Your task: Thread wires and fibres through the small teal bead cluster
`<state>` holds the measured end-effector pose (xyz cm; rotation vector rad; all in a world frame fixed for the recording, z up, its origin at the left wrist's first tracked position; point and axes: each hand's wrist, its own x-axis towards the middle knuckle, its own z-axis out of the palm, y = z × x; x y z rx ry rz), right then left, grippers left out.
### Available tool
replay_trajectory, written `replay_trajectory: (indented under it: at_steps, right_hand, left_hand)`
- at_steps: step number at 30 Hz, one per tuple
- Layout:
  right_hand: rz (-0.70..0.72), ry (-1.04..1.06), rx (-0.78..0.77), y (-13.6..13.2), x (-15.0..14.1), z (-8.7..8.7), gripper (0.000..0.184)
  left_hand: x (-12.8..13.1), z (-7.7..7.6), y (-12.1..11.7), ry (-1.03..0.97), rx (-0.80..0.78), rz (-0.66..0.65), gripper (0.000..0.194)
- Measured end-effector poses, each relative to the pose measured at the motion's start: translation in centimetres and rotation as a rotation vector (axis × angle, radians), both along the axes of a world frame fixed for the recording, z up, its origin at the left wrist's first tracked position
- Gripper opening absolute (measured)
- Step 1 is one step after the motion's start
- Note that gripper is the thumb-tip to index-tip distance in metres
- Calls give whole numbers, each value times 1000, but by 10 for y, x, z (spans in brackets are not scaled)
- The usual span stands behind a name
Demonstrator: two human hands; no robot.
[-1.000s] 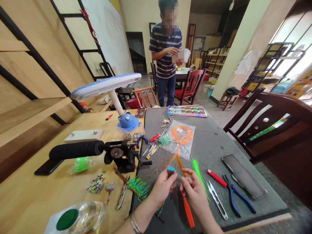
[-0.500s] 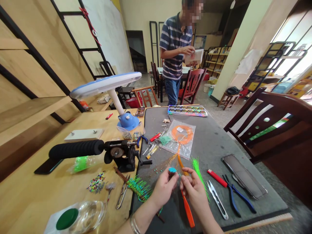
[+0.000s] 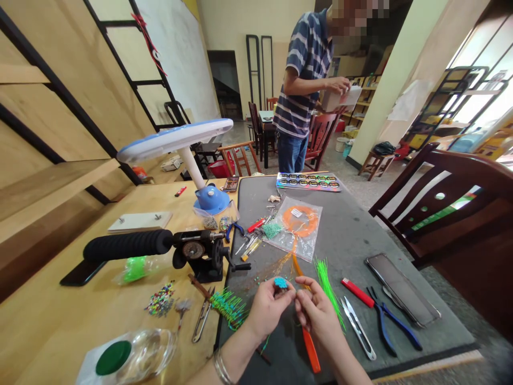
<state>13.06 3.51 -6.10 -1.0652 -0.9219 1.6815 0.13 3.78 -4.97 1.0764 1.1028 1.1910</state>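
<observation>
Over the dark mat, my left hand (image 3: 269, 306) pinches a small cluster of turquoise beads (image 3: 280, 282), which shows above its fingertips. My right hand (image 3: 316, 307) is close beside it, thumb and fingers pressed together; anything between them is too small to make out. An orange handle-like strip (image 3: 310, 353) sticks out below the right hand. Above the hands lie fine amber strands (image 3: 280, 267) and an orange strip (image 3: 298, 264). Left of the hands is a stick with green and blue strands (image 3: 229, 307); right of them, a bundle of bright green strands (image 3: 328, 286).
Thread snips (image 3: 358, 327), a red lighter (image 3: 358, 292) and blue-handled pliers (image 3: 395, 326) lie at the right. A black crank device (image 3: 200, 256) and a lamp (image 3: 210, 198) stand at the left, near loose beads (image 3: 160, 298). Another person (image 3: 304, 80) stands behind the table holding a box.
My hands have come closer together, and the bead cluster has turned and shifted slightly left. The person behind has moved right with the box.
</observation>
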Motion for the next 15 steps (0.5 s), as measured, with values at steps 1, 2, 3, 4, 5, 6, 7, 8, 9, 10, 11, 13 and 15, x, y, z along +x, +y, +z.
replay_trajectory:
  at_steps: [1,2,3,4,5,6,7,8,9,10,11,13,15]
  right_hand:
    - [6,6,-3,0,0,0,46]
    - [8,7,-3,1,1,0,45]
    - [6,4,-1,1,1,1,45]
    - [4,-5,2,1,1,1,45]
    - [5,-18,7,1,1,1,45]
    - [15,-38,14,2,1,1,45]
    - [33,-64,26,2,1,1,44]
    - [57,-99,44,2,0,0,42]
    - [84,-142,67,2,-1,0,40]
    - [104,-190,97,2,-2,-1,38]
    - [116,-242,132,2,-4,-2,38]
    - [114,-333,199,1,-8,-3,39]
    - [118,-394,240,-2,-12,-4,36]
  left_hand:
    - [0,-1,0,23,5,3,16]
    - [0,-1,0,45,9,0,15]
    - [-1,-1,0,63,11,-11,15]
    - [-1,-1,0,77,14,-23,15]
    - [-1,-1,0,86,18,-32,16]
    - [-1,0,1,89,24,-30,16]
    - [-2,0,2,87,31,-14,17]
    - [-3,1,3,85,39,12,17]
    - [-5,2,4,87,47,42,18]
    - [-7,2,5,97,55,72,19]
    - [-8,2,6,116,65,96,19]
    - [-12,0,7,164,87,135,22]
    - [-14,-3,8,193,100,175,24]
